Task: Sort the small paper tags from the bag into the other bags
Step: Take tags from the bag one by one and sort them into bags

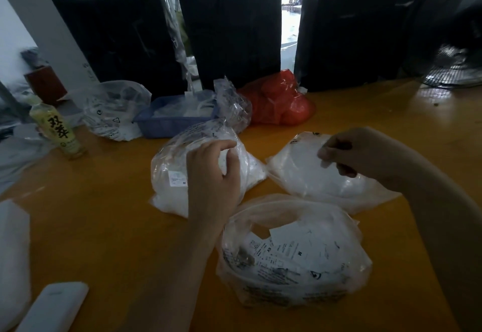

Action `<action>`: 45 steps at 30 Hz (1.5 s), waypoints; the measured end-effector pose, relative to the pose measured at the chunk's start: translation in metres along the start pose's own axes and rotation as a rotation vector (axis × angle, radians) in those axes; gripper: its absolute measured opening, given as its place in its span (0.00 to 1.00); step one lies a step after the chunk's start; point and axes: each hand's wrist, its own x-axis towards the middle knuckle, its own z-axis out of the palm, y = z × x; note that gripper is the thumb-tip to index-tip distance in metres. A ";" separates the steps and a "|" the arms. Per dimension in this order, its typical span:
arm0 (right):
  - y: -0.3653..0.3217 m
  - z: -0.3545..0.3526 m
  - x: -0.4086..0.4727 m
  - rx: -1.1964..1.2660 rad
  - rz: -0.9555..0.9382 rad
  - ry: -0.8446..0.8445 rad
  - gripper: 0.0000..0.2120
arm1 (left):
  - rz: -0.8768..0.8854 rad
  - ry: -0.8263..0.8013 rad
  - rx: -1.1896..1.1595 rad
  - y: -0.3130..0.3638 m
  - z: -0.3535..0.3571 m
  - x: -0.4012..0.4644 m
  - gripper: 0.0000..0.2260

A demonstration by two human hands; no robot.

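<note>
Three clear plastic bags lie on the orange table (109, 227). The near bag (294, 258) stands open and holds loose white paper tags (287, 248) printed with size letters. My left hand (214, 175) rests over the left bag (172, 172), which is full of white tags, with fingers curled at its opening. My right hand (347, 154) hovers over the mouth of the right bag (320, 177), fingertips pinched together; whether a tag is between them I cannot tell.
A blue basket (167, 120) with bags, a further clear bag (114, 110) and a red bag (281, 102) sit at the back. A drink bottle (58, 128) stands at the left. Black wrapped bundles (229, 26) line the far edge. A white object (52, 305) lies near left.
</note>
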 end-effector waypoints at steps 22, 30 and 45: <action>0.004 0.022 0.009 -0.672 -0.009 0.042 0.12 | -0.742 -0.285 -0.996 0.034 0.005 -0.013 0.07; 0.029 0.033 0.013 -0.978 0.049 0.128 0.12 | -0.802 -0.243 -1.138 0.029 0.011 -0.013 0.05; -0.014 0.095 -0.012 -0.848 -0.277 -0.511 0.17 | -0.827 -0.148 -1.165 0.024 0.015 -0.014 0.08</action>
